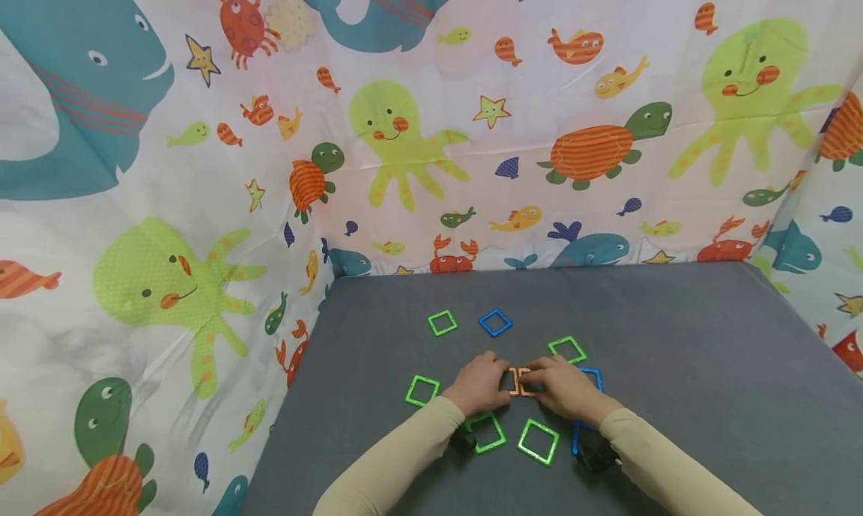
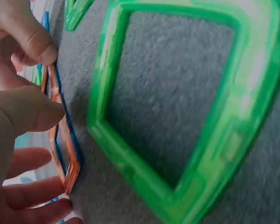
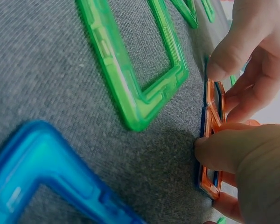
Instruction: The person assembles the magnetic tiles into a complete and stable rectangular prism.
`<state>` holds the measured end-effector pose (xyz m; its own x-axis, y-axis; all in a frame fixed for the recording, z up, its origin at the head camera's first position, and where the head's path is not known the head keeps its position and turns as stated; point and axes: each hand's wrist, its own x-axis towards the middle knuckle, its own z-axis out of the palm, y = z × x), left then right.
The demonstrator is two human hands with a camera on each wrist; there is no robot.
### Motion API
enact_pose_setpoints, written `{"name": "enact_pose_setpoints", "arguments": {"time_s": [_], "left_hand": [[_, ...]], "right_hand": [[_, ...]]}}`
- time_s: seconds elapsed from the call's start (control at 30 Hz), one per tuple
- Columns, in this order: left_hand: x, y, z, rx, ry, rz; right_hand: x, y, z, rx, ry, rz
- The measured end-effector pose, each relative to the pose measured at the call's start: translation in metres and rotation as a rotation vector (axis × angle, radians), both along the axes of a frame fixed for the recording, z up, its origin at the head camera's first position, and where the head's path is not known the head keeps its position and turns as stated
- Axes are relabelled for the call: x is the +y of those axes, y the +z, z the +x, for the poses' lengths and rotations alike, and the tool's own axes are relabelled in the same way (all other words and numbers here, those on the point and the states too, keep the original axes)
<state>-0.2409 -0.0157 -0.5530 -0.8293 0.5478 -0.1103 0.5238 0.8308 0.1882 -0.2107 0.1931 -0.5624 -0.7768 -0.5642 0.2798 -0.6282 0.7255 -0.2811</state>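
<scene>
The left hand [image 1: 480, 383] and right hand [image 1: 566, 387] met near the middle of the counter [image 1: 674, 351], partly closed, thumbs opposite fingers. The left pinched the left orange frame [image 1: 515, 382], the right the right orange frame [image 1: 528, 394]. These two stood side by side, their inner edges touching or nearly so, and a blue edge [image 2: 78, 151] ran along their undersides.

Just beyond the right hand lay a green square [image 1: 561, 341]; a blue frame [image 1: 589, 369] was partly hidden behind that hand, and another blue piece [image 1: 575, 437] lay under the wrist. On the side towards the counter's left edge, a second green square [image 1: 410, 388] lay beside the left hand. Nearer the person were two more, one [image 1: 500, 427] partly covered by the left wrist, the other [image 1: 553, 449] between the forearms.

Towards the far left corner sat a small green square [image 1: 432, 328], with a blue square [image 1: 487, 329] to its right. Cloth printed with sea animals [image 1: 404, 239] hung behind the far edge.
</scene>
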Motion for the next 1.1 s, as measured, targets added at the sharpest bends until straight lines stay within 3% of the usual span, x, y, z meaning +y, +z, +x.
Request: {"name": "enact_pose_setpoints", "arguments": {"time_s": [0.33, 0.57, 0.8, 1.1], "left_hand": [[-0.03, 0.012, -0.003, 0.063, -0.034, 0.001], [-0.063, 0.017, 0.0, 0.021, 0.002, -0.01], [-0.094, 0.019, 0.008, 0.007, 0.019, -0.02], [-0.117, 0.025, 0.018, -0.054, 0.017, -0.063]], "right_hand": [[0.0, -0.002, 0.0, 0.009, -0.011, 0.009], [0.001, -0.006, -0.001, -0.007, -0.01, 0.001], [0.002, -0.006, -0.001, 0.029, 0.009, -0.012], [0.001, -0.005, -0.001, 0.015, 0.013, -0.009]]}}
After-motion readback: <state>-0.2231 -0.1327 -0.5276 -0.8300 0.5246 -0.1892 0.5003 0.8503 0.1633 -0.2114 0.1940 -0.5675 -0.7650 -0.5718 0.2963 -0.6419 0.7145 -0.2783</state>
